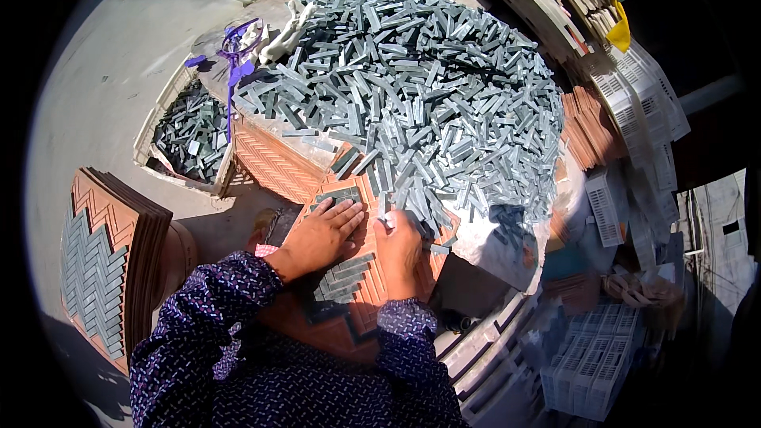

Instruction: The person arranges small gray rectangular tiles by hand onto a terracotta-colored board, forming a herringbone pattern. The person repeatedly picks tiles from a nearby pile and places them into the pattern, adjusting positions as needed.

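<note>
Covering most of one round table (476, 231), one heap (428, 87) holds grey strips too many to count. One stack (135, 222) of orange trays stands at the left, its layers too close to number, with grey strips in a herringbone on its front face. One crate (145, 139) of darker strips sits just beside the table's left side. One work tray (366, 238), orange and ribbed, lies at the heap's near edge, bearing two visible patches of strips (342, 279), one partly under the left hand, the other nearer the body. Two hands are on it. The left hand (321, 236) lies palm down, fingers extended and slightly spread, resting on strips and gripping nothing. The right hand (399, 250) is curled, thumb and forefinger close together beside the heap; whether they pinch a strip, I cannot tell.
</note>
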Motion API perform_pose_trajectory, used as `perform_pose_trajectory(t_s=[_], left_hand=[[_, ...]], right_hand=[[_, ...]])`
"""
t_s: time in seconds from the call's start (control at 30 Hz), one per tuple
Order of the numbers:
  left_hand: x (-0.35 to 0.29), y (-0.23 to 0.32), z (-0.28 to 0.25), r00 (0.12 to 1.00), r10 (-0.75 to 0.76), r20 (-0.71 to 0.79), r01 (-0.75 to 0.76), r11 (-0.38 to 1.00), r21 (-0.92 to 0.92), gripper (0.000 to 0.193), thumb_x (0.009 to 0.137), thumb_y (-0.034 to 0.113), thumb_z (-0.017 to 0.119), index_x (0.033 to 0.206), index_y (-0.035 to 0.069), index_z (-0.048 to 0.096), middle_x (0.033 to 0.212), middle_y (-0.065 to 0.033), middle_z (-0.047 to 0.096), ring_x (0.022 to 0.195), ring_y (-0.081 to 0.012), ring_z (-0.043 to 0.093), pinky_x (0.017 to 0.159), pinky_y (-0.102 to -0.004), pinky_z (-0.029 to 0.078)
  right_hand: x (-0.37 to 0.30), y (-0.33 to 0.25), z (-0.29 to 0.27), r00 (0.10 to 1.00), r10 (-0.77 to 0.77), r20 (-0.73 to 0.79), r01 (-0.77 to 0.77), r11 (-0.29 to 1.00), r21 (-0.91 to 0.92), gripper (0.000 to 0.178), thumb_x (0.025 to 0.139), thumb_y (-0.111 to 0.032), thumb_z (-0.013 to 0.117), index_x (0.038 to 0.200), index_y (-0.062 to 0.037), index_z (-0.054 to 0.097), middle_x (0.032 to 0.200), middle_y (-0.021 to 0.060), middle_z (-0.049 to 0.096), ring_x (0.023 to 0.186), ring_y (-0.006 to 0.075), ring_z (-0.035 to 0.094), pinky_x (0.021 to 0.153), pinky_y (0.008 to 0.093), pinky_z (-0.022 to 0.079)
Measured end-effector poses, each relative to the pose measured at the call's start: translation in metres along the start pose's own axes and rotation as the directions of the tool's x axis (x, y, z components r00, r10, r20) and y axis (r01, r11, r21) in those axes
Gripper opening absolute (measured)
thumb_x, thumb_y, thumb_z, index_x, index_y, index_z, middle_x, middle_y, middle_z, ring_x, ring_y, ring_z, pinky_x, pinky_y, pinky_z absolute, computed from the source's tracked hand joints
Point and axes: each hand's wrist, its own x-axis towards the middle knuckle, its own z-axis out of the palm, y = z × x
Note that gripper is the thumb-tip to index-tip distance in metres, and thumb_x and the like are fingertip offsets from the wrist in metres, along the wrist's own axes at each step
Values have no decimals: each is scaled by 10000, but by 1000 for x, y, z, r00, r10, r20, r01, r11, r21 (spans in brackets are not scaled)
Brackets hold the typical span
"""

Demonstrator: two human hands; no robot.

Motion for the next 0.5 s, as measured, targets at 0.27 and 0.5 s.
perform_pose_trajectory(t_s=[0.27, 0.5], left_hand=[[-22, 4, -14, 1000, -14, -2, 14, 1000, -6, 618, 840, 276, 635, 1373, 27, 444, 1440, -118, 435, 1362, -271, 364, 1123, -473, 252], [-52, 30, -18, 996, -88, -2, 87, 985, -148, 638, 798, 179, 679, 1370, 29, 440, 1430, -122, 437, 1354, -297, 371, 1119, -494, 266]], right_hand=[[-19, 16, -10, 998, -22, 56, 15, 993, 113, 202, 718, -41, 712, 906, -24, 643, 845, 171, 624, 667, 363, 610, 611, 416, 516], [-26, 39, -40, 900, -313, 303, 267, 946, 184, 230, 762, 41, 667, 979, -32, 655, 969, 126, 604, 884, 324, 616, 750, 360, 501]])
